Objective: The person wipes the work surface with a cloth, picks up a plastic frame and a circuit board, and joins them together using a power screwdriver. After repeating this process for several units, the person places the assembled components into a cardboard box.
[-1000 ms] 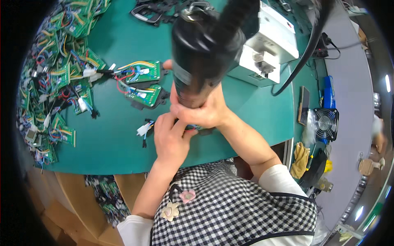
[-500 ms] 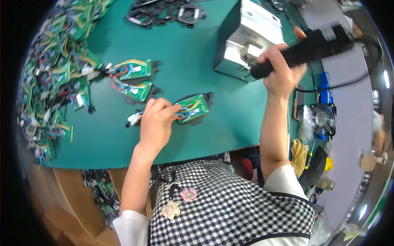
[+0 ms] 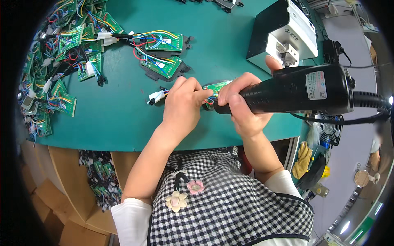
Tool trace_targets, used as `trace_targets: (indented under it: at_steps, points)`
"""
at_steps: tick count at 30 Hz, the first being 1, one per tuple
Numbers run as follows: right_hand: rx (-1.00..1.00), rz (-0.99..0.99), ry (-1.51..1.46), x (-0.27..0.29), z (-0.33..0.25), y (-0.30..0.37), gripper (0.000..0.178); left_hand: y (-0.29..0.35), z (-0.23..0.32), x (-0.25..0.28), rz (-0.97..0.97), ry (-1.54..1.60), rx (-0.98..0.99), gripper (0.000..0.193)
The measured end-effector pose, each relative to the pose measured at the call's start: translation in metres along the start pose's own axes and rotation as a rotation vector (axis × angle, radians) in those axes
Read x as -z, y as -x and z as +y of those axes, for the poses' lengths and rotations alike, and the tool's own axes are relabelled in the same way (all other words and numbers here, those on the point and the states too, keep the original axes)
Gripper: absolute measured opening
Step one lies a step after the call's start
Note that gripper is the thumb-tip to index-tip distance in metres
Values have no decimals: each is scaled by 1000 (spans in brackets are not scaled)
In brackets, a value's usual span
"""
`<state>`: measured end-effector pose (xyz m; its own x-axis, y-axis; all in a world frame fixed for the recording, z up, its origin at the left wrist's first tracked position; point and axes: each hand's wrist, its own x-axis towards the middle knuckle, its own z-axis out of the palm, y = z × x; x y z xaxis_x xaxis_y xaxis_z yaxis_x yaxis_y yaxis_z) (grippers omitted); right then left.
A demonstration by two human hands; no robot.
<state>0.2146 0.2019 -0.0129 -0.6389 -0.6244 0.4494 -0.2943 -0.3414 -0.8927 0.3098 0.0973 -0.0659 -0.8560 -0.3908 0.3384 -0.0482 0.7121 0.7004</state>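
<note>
PCB (image 3: 216,87) touches left hand (image 3: 183,101), grip unclear; right hand (image 3: 245,107) grips screwdriver (image 3: 287,91); box (image 3: 70,176) holds PCBs (image 3: 102,174).

A: ok, colour check on your bench. What's that power tool (image 3: 293,96) of yours?

B: Black, with a whitish label (image 3: 316,86). Your circuit board (image 3: 216,87) at its tip is bright green.

A: And left of the tool?

B: More green for you: boards (image 3: 170,69) with yellow, red, blue and white wires (image 3: 154,32), plus a white connector (image 3: 156,97).

A: Beyond it?

B: Your box (image 3: 269,26), black side, white front.

A: Your side of the tool?

B: Your apron (image 3: 234,201), black-and-white gingham, with one pink flower (image 3: 195,187) and one cream flower (image 3: 175,201). Your tabletop (image 3: 119,119) under the tool? Deep green.
</note>
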Motion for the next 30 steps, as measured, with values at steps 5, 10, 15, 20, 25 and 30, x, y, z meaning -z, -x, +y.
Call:
trace_targets:
  at_steps: [5, 10, 15, 20, 25, 30]
  points:
    - [-93, -239, -38, 0, 7, -11, 75, 1, 3, 3, -1, 9, 22, 19]
    - [-8, -472, -94, 6, 23, -20, 69, 2, -1, -4, 67, 99, 19, 11]
    - [48, -642, -213, -1, 19, -19, 60, 2, -10, -16, 165, 123, -94, 8]
    - [-102, -242, -405, 7, -18, -7, 65, 2, -6, 26, 2, -65, -188, 18]
    - [162, -55, -459, 33, -38, -18, 74, -47, -43, 122, -3, -288, -85, 21]
    - [-71, 43, -472, 45, -3, 1, 69, -66, -61, 127, -224, -425, -10, 52]
